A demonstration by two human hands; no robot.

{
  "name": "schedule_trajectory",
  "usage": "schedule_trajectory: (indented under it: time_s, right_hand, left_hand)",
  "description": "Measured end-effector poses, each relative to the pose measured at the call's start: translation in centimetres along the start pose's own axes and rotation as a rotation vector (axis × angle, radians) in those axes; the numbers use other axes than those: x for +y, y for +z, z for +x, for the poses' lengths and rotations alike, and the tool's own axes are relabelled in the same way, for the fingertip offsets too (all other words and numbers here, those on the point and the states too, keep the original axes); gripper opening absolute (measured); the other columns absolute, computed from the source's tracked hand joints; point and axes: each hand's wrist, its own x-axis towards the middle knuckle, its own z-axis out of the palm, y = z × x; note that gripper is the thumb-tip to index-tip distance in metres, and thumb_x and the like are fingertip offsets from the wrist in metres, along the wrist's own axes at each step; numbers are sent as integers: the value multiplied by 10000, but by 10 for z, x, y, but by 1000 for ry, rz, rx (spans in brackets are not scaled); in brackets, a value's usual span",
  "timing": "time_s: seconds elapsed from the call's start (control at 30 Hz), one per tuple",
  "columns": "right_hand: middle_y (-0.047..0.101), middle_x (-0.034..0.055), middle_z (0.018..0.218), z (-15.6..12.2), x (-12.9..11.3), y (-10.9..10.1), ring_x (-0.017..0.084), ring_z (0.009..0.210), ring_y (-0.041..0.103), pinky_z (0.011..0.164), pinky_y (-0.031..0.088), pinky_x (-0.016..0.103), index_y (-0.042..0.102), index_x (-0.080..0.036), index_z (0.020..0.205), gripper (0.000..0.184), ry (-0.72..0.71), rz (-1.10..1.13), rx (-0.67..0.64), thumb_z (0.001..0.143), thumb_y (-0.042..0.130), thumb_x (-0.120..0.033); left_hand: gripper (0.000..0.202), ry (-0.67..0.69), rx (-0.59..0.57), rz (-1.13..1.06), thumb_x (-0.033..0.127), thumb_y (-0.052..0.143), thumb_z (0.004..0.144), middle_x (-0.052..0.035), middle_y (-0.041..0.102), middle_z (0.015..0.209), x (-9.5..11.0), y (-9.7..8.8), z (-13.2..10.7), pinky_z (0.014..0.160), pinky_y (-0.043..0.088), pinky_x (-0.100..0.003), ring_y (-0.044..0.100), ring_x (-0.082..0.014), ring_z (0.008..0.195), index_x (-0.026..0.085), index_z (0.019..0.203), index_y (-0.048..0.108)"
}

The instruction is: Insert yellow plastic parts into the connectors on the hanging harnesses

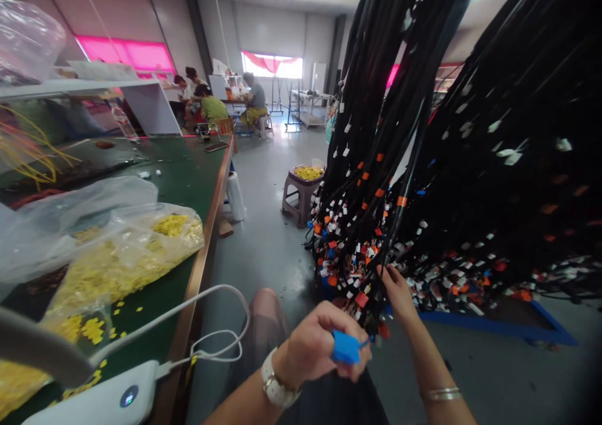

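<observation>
My left hand (324, 340), with a white watch on the wrist, is closed around a blue rectangular piece (345, 347). A short dark blue end sticks out of the piece; whether it is a connector or a tag I cannot tell. Farther forward on the right, my right hand (397, 290) pinches a black cable (399, 215) near the bottom of a hanging bundle. An orange label is wrapped around that cable above the fingers. The bundle's lower ends (350, 256) carry many white, orange, red and blue connectors and tags.
On the left, a green-topped table (181, 162) holds a plastic bag of small yellow pieces (136, 256) and a white power bank (108, 393) with a looping cable. A stool (301, 193) bears more yellow pieces. A blue tray (498, 325) lies under the cables. Several people sit farther back.
</observation>
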Motion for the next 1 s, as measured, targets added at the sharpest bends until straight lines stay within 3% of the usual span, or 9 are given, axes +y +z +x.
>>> schedule_trajectory:
  time_s: [0.07, 0.13, 0.3, 0.37, 0.47, 0.6, 0.83, 1.0]
  right_hand:
    - [691, 38, 955, 0, 1, -4, 233, 890, 622, 801, 498, 335, 638, -215, 953, 448, 6, -21, 19, 663, 637, -556]
    - [680, 39, 1020, 0, 0, -5, 238, 944, 611, 836, 482, 337, 630, -219, 1007, 467, -1, -65, 29, 674, 630, -547]
    - [703, 55, 925, 1, -9, -5, 266, 901, 619, 811, 474, 380, 646, -193, 986, 463, -32, -247, 41, 661, 645, -523]
    - [706, 52, 889, 0, -11, -5, 276, 893, 615, 805, 467, 395, 653, -194, 960, 451, -39, -278, 54, 634, 675, -506]
    - [707, 41, 867, -4, -11, -7, 268, 871, 616, 789, 470, 384, 655, -200, 919, 413, -37, -258, -24, 625, 695, -486]
    - [706, 45, 918, -11, -10, -13, 257, 878, 615, 820, 459, 376, 654, -197, 933, 397, 6, -188, -174, 643, 704, -463]
    - [699, 54, 947, -21, -7, -28, 238, 877, 611, 818, 463, 370, 650, -199, 988, 427, 78, -43, -362, 631, 741, -414]
    - [705, 64, 865, -26, 0, -35, 245, 822, 621, 772, 483, 372, 665, -172, 934, 415, 153, -47, -398, 631, 730, -447]
  left_hand:
    - [407, 98, 112, -119, 502, 622, 614, 3, 413, 400, 11, -2, 3, 430, 252, -228, 379, -87, 395, 130, 476, 532]
    - [440, 93, 227, -196, 516, 570, 682, 27, 350, 398, 18, -5, 8, 419, 235, -205, 337, -71, 403, 132, 476, 506]
    - [461, -125, 594, -280, 555, 517, 770, 64, 321, 431, 6, -22, 22, 374, 104, -165, 205, -30, 375, 139, 579, 464]
    - [461, -185, 675, -263, 573, 537, 755, 75, 320, 434, -5, -28, 26, 369, 85, -157, 192, -20, 366, 135, 626, 477]
    - [453, -172, 709, -238, 578, 527, 764, 91, 291, 426, -15, -35, 28, 364, 77, -155, 173, -19, 356, 127, 720, 513]
    - [374, -70, 709, -253, 513, 497, 811, 95, 278, 433, -12, -40, 27, 366, 73, -161, 175, -28, 358, 141, 843, 525]
    - [219, -115, 702, -213, 326, 614, 736, 86, 322, 446, -20, -44, 26, 370, 99, -149, 223, -17, 367, 130, 766, 521]
    - [105, -119, 850, -243, 153, 561, 723, 49, 422, 539, -23, -46, 28, 379, 191, -124, 329, -22, 406, 119, 817, 528]
